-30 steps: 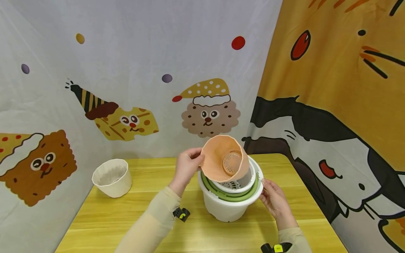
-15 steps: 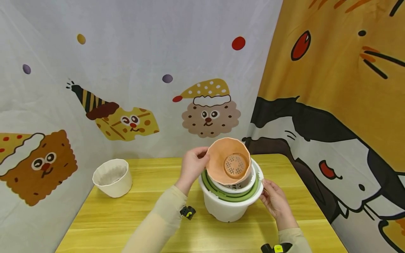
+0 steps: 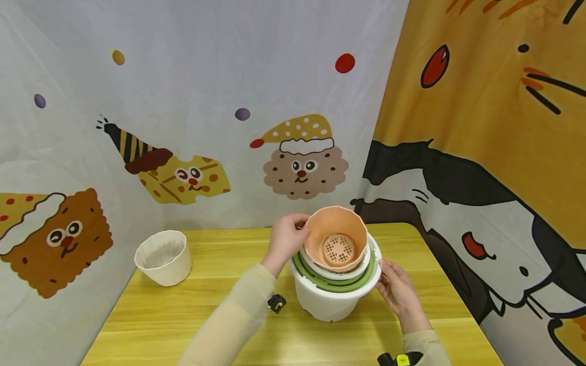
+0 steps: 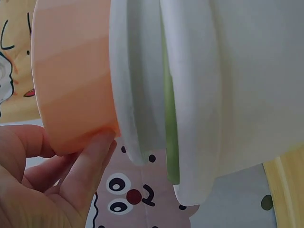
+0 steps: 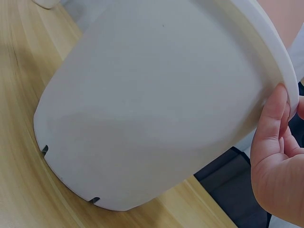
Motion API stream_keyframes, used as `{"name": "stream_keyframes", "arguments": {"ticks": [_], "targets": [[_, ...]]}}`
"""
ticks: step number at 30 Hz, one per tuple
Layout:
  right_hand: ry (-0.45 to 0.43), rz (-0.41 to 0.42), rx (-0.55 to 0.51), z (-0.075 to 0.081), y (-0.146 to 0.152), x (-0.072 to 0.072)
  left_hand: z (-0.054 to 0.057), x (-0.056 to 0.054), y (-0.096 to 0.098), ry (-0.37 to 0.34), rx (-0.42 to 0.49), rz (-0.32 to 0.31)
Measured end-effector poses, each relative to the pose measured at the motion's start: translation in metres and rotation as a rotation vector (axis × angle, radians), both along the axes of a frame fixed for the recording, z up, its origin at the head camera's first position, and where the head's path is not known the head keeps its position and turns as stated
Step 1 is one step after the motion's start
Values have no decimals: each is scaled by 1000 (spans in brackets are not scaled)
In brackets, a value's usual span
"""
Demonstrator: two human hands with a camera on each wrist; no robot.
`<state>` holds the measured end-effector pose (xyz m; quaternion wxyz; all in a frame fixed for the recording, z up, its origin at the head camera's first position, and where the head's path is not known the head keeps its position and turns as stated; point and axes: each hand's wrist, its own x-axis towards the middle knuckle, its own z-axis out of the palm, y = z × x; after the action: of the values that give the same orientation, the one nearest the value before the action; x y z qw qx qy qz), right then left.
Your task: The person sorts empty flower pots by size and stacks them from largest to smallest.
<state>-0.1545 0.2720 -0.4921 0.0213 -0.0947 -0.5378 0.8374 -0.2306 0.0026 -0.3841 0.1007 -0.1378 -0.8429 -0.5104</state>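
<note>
My left hand pinches the left side of an orange flower pot with a faceted wall and a grid of holes in its base. That pot sits partly down inside a smaller white pot. Around the white one runs the rim of a green pot, and all are nested in a large white pot on the table. My right hand pinches the large pot's rim on the right. In the left wrist view, thumb and fingers hold the orange wall just above the white rim.
A cream faceted pot stands apart at the table's left. The wooden table ends against a printed cloth backdrop behind and to the right. Dark wrist straps show on both sleeves.
My left hand has moved right and slightly down, tipping the orange pot more upright and lowering it into the nested stack. My right hand stays on the large pot's rim.
</note>
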Motion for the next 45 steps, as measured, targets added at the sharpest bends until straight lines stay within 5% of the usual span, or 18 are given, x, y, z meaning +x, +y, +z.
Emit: {"name": "stream_keyframes", "arguments": {"ticks": [20,45], "targets": [[-20,-13,15,0,-1,-1,2,-2,9,-7,-300,50],[-6,-10,15,-1,-1,0,5,0,9,-99,-342,-2]]}}
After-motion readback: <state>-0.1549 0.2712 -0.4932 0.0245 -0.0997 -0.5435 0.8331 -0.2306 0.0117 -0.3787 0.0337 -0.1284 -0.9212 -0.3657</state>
